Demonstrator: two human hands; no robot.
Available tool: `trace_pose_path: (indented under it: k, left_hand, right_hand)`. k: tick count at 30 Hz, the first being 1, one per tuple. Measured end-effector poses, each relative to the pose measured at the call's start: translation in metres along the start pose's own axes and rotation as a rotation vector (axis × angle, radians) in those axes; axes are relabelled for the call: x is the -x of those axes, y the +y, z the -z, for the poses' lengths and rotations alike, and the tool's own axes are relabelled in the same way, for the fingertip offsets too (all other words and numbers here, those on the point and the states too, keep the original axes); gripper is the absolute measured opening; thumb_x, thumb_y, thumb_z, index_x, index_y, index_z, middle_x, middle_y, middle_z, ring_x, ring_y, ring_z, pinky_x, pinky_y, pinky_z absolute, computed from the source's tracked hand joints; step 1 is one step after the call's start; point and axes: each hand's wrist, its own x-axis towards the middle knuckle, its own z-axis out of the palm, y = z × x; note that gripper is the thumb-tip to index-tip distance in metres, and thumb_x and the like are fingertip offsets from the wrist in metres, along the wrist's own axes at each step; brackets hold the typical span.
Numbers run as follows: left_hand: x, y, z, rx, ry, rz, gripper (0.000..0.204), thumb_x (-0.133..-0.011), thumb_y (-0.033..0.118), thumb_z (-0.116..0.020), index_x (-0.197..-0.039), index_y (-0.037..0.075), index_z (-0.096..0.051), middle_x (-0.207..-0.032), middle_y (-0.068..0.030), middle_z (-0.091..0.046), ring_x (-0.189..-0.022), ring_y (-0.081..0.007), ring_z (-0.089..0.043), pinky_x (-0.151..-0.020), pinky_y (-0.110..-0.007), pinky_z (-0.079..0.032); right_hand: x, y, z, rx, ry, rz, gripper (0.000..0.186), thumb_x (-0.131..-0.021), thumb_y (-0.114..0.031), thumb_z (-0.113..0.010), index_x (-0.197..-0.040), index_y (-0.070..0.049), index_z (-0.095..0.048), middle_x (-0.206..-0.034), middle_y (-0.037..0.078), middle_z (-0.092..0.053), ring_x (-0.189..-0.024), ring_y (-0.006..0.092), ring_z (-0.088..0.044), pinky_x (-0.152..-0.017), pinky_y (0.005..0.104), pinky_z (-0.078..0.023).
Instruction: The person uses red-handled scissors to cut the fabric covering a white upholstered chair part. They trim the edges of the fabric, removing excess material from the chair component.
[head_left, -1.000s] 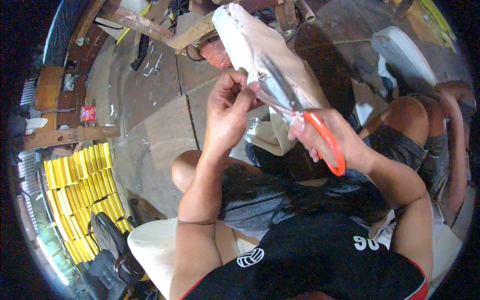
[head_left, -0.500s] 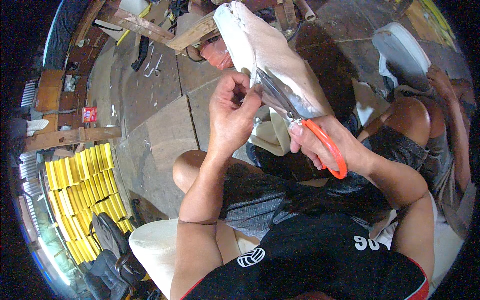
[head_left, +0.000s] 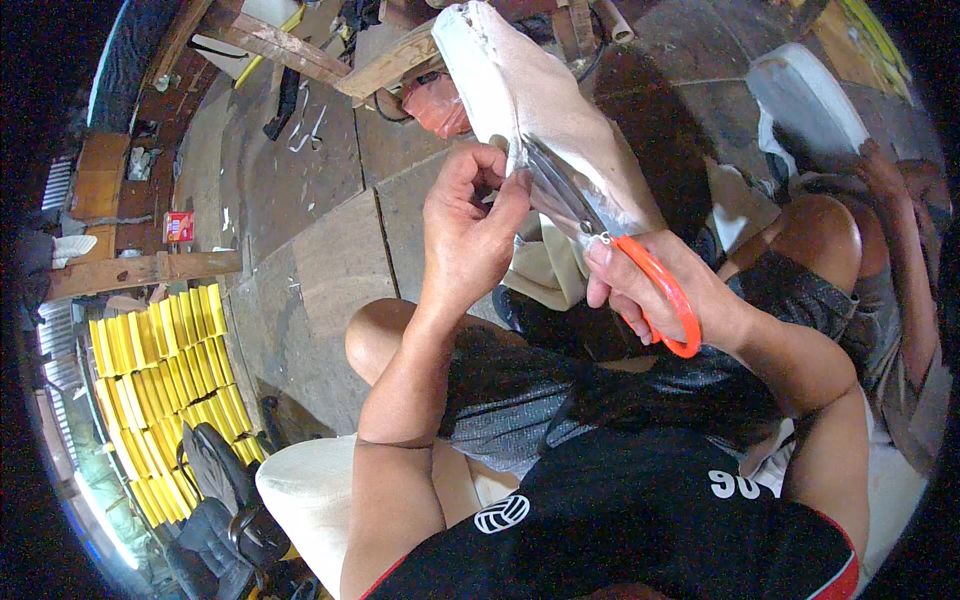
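A long, pale, fabric-covered piece point(head_left: 545, 85) with a rounded far end lies ahead of me, slanting away to the upper left. My left hand point(head_left: 475, 215) pinches at its left edge, thumb against fingers; what sits between the fingertips is too small to make out. In my right hand point(head_left: 650, 285) is a pair of scissors point(head_left: 665, 290) with orange handles. Their dark blades point up and left along that same edge, with the tips close to my left thumb. A clear, shiny film seems to show beside the blades.
At the right, another person's hand point(head_left: 880, 165) holds a similar white, rounded piece point(head_left: 805, 100). Yellow folded pieces point(head_left: 165, 390) are stacked in rows on the left. A wooden beam point(head_left: 390, 65) and a reddish plastic bag point(head_left: 437, 105) lie beyond my left hand.
Both hands, the scissors and the pale piece have shifted slightly to the right. My grips look the same.
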Motion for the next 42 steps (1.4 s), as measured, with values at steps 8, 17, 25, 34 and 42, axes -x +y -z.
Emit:
trace_pose_path:
  k: [8, 17, 25, 34, 42]
  left_hand:
    - [-0.001, 0.007, 0.0, -0.09, -0.032, -0.004, 0.011, -0.088, 0.007, -0.065, -0.09, 0.004, -0.055, -0.079, 0.0027, -0.05, -0.074, -0.0063, -0.044, -0.066, -0.022, -0.039]
    - [-0.004, 0.003, 0.003, -0.028, 0.018, 0.059, 0.012, -0.09, 0.007, -0.063, -0.097, 0.003, -0.054, -0.081, -0.0001, -0.053, -0.076, -0.008, -0.05, -0.065, -0.024, -0.044]
    - [0.006, 0.018, -0.005, -0.105, -0.057, 0.051, 0.016, -0.089, 0.007, -0.062, -0.1, 0.002, -0.051, -0.079, -0.0017, -0.057, -0.072, -0.0083, -0.055, -0.063, -0.024, -0.047]
    - [0.006, 0.03, -0.003, -0.459, -0.055, 0.095, 0.02, -0.085, 0.017, -0.066, -0.084, 0.0, -0.055, -0.066, -0.009, -0.057, -0.062, -0.0149, -0.056, -0.06, -0.033, -0.048]
    - [0.0, 0.014, 0.006, -0.358, -0.057, 0.057, 0.019, -0.084, 0.017, -0.062, -0.079, 0.0, -0.055, -0.063, -0.0071, -0.053, -0.059, -0.0126, -0.048, -0.056, -0.032, -0.041]
  right_hand:
    - [-0.007, 0.008, -0.007, 0.023, 0.085, 0.211, 0.051, -0.099, -0.046, -0.055, -0.081, 0.0, -0.063, -0.058, 0.0, -0.053, -0.053, 0.008, -0.051, -0.051, 0.0255, -0.042]
    - [-0.004, 0.009, -0.003, 0.016, 0.28, 0.344, 0.031, -0.095, -0.032, -0.067, -0.089, -0.001, -0.065, -0.075, 0.0, -0.058, -0.073, 0.0073, -0.051, -0.065, 0.0276, -0.045]
    - [-0.048, 0.015, 0.01, 0.373, 0.689, 0.61, 0.035, -0.081, -0.03, -0.079, -0.091, 0.0, -0.065, -0.077, 0.018, -0.066, -0.065, 0.0272, -0.065, -0.062, 0.0369, -0.051]
    - [-0.053, 0.011, 0.011, 0.476, 0.559, 0.578, 0.031, -0.082, -0.018, -0.072, -0.104, 0.003, -0.065, -0.085, 0.024, -0.067, -0.081, 0.0387, -0.069, -0.07, 0.0423, -0.054]
    - [-0.055, 0.002, 0.03, 0.616, 0.739, 0.682, 0.022, -0.078, -0.01, -0.072, -0.094, 0.0, -0.061, -0.081, 0.022, -0.065, -0.075, 0.0398, -0.066, -0.066, 0.0444, -0.052]
